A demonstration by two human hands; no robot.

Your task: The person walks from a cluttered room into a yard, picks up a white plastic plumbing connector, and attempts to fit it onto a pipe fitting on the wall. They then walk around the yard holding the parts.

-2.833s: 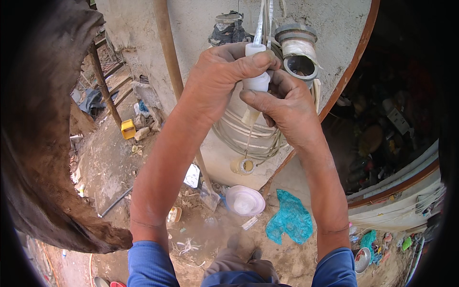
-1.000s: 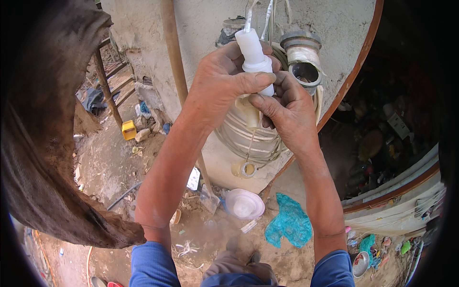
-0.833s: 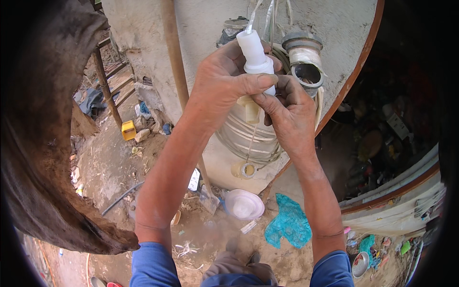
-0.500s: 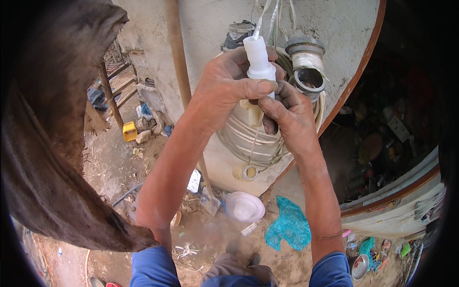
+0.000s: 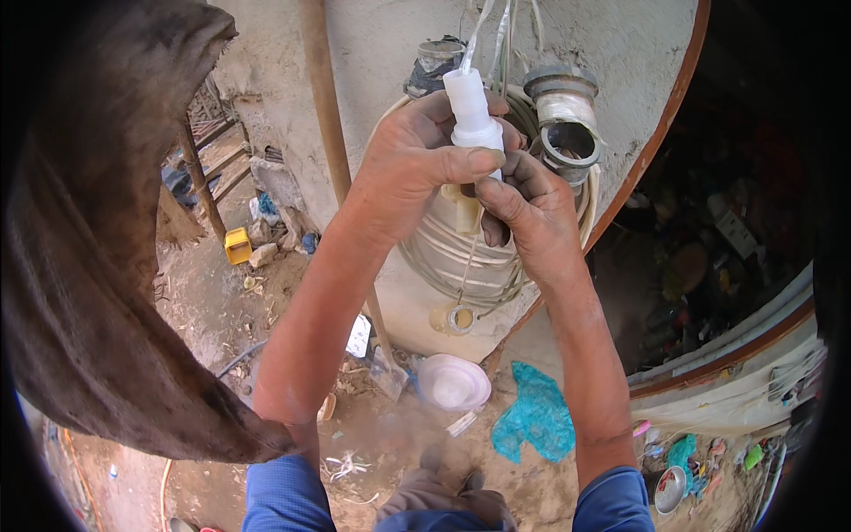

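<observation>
While trodden dirt (image 5: 213, 306) strewn with scraps covers the lower and left parts of the frame, a pale plaster wall (image 5: 620, 53), rough and stained, fills the upper centre, edged at right by a reddish-brown border; beyond it, a dark, cluttered interior. White plastic fitting (image 5: 476, 115), smooth, cylindrical and stepped, at upper centre, tilted slightly. Left hand (image 5: 401, 173) closed around its middle, thumb across the front; right hand (image 5: 539, 204) gripping the lower end, thumb against curled fingers. A clear strip (image 5: 471, 49) meets the fitting's top; whether joined, cannot tell. Behind the hands, a pale cable coil (image 5: 434, 257) in loose loops; just right, a grey flanged pipe piece (image 5: 567, 111), partly wrapped in white. Wooden pole (image 5: 324, 89) slants left of centre. Coarse brown cloth (image 5: 80, 248) hangs at left. Below: pinkish basin (image 5: 425, 383), round; crumpled teal plastic bag (image 5: 536, 417).
</observation>
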